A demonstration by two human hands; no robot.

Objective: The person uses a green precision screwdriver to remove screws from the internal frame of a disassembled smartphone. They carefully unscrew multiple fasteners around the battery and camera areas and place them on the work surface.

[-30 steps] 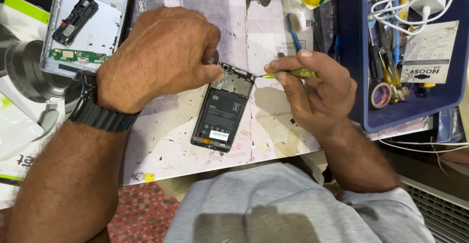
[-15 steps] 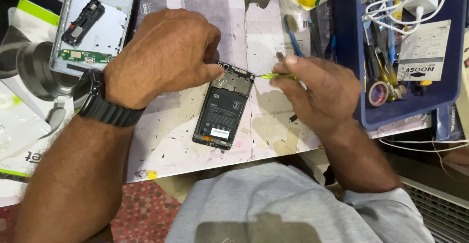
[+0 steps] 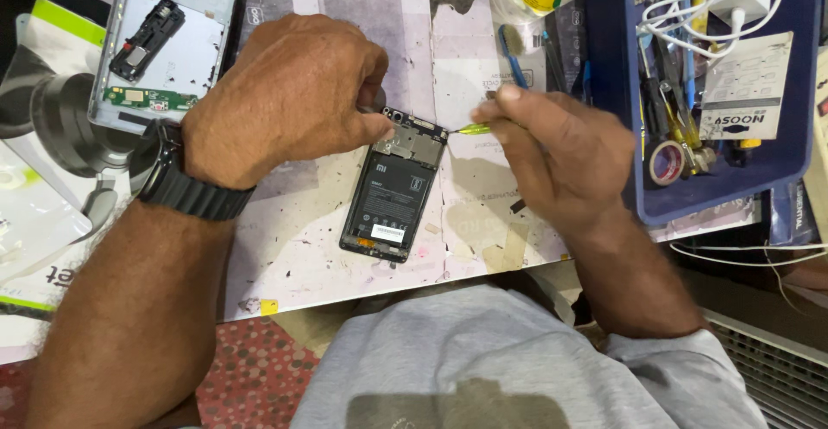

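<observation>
Little has moved: left hand (image 3: 289, 97) still pins top of opened black phone with exposed battery (image 3: 392, 187); right hand (image 3: 561, 157) stays pinched on thin yellow-green tool (image 3: 473, 128), tip at phone's upper edge.

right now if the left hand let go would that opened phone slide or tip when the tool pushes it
The opened phone lies flat on the work mat, so tipping seems unlikely. It looks thin and light, so it would probably slide or turn under the yellow-green tool; the left hand pins its top. Its exposed board looks fragile.

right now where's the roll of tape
In the head view, the tape roll lies at right in the blue tray, near its front-left corner, beyond the right hand.
</observation>
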